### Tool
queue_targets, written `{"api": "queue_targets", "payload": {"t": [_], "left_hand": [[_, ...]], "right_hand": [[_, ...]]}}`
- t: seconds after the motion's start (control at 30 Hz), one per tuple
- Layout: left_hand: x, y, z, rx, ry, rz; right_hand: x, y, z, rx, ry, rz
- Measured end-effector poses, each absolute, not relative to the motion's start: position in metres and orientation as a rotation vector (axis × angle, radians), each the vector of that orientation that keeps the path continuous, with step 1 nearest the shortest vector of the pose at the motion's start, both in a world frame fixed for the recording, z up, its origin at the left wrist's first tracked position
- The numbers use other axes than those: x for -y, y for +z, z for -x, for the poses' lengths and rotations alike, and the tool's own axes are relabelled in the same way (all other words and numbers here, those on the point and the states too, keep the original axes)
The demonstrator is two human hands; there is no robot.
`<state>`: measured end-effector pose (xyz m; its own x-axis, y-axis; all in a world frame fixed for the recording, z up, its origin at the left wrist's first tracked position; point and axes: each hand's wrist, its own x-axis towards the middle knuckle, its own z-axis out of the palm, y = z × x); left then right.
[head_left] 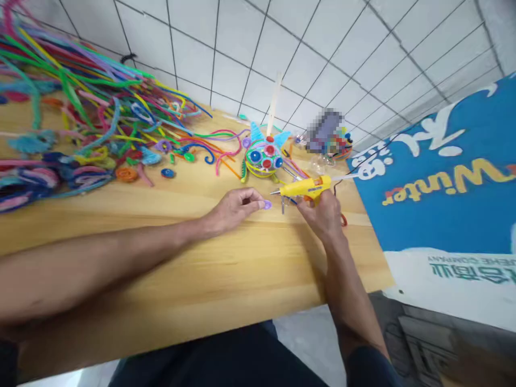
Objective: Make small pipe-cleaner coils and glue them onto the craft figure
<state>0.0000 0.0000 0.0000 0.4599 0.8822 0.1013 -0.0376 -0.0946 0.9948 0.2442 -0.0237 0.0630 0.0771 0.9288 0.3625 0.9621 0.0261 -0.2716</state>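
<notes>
Between the thumb and fingers of my left hand [236,208] is a small coiled purple pipe-cleaner disc [267,205]. My right hand [324,214] is wrapped around the handle of a yellow glue gun [306,187]. Its metal nozzle points left, a short gap from the purple disc. Beyond both hands, a round figure covered in coiled pipe cleaners [263,157] sits on the table, with blue pointed ears and red and blue discs. A pale wooden stick [274,105] rises behind it.
A large pile of coloured pipe cleaners [97,91] spreads over the left of the wooden table [226,274]. Loose coils, among them a blue one [167,173], lie in front of it. White tiled wall [234,64] stands behind; a blue printed board [435,199] is at right.
</notes>
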Motion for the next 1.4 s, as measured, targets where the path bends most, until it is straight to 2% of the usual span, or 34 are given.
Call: {"api": "queue_targets", "payload": {"t": [1.4], "left_hand": [[0.005,0.005,0.003,-0.734,0.870,-1.480]], "right_hand": [[0.034,0.067,-0.261,1.984,-0.088,1.880]]}}
